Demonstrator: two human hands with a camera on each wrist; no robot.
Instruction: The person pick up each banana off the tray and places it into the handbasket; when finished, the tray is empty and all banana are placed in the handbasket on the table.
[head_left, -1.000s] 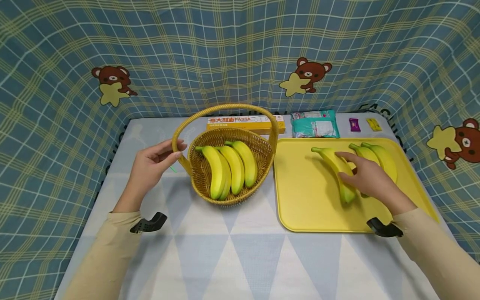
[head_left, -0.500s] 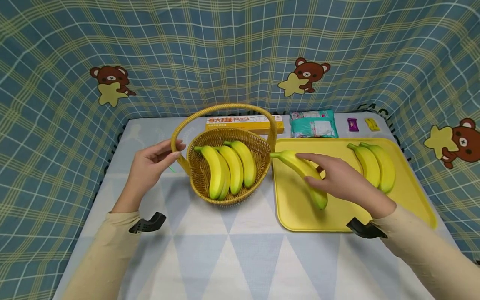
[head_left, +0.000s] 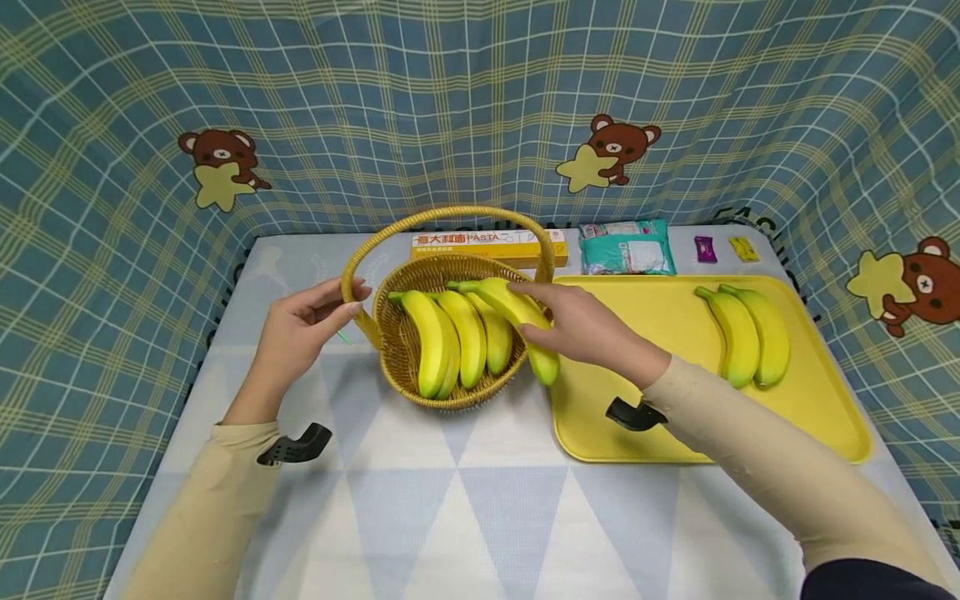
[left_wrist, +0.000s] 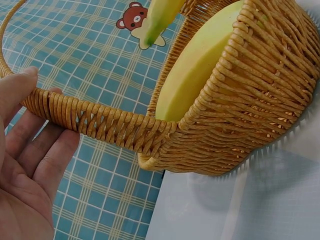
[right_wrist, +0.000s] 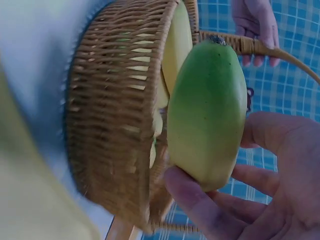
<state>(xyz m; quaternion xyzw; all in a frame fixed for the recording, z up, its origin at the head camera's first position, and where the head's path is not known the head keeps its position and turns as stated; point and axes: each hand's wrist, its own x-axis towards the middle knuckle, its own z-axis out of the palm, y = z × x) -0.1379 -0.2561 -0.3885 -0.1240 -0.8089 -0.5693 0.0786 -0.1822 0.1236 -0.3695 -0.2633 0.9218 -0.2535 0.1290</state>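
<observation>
Four bananas [head_left: 431,342] in the basket [head_left: 393,333], lying side by side! A fifth banana [head_left: 508,302] is in the right hand [head_left: 585,329], thumb and fingers wrapped about it, up over the basket's three o'clock side, not yet down among the rest. Across at nine o'clock, the left hand [head_left: 300,325] grips the handle [left_wrist: 105,122]. And out on the yellow tray [head_left: 630,433], toward its two o'clock, two bananas [head_left: 731,333] are left, untouched!
</observation>
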